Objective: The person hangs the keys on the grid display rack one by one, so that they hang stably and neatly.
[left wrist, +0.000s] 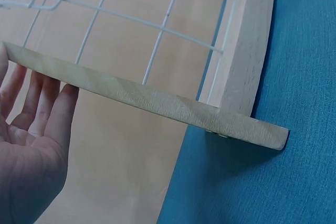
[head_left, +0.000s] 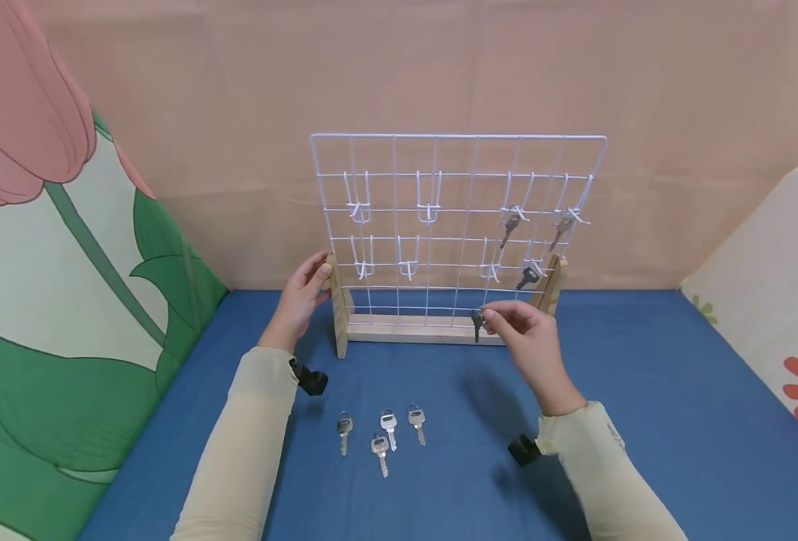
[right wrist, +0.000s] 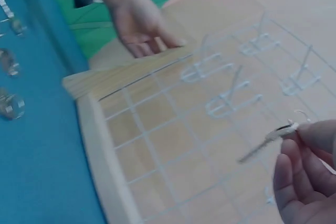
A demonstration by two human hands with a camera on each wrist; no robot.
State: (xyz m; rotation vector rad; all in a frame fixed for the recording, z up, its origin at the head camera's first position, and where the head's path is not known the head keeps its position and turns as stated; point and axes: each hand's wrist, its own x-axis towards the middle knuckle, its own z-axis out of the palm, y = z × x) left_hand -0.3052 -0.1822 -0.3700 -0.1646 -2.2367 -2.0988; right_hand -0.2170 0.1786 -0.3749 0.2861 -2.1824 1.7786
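Note:
A white wire grid rack (head_left: 458, 136) stands upright in a wooden base (head_left: 406, 330) on the blue cloth. My left hand (head_left: 300, 300) holds the rack's left wooden side post (left wrist: 131, 95), fingers and thumb on either side of it. A key (right wrist: 273, 139) with a small ring is pinched between the thumb and fingers of my right hand (head_left: 530, 338), in front of the grid's lower right part. Three keys hang on hooks at the right: one dark key (head_left: 527, 278) lower down, two others (head_left: 510, 225) above.
Several loose keys (head_left: 388, 422) with rings lie on the blue cloth (head_left: 439, 496) between my forearms. Bare white hooks (head_left: 429, 209) line the grid's left and middle. Behind stands a tan backdrop (head_left: 237, 113), with a flower-printed panel (head_left: 128, 285) on the left.

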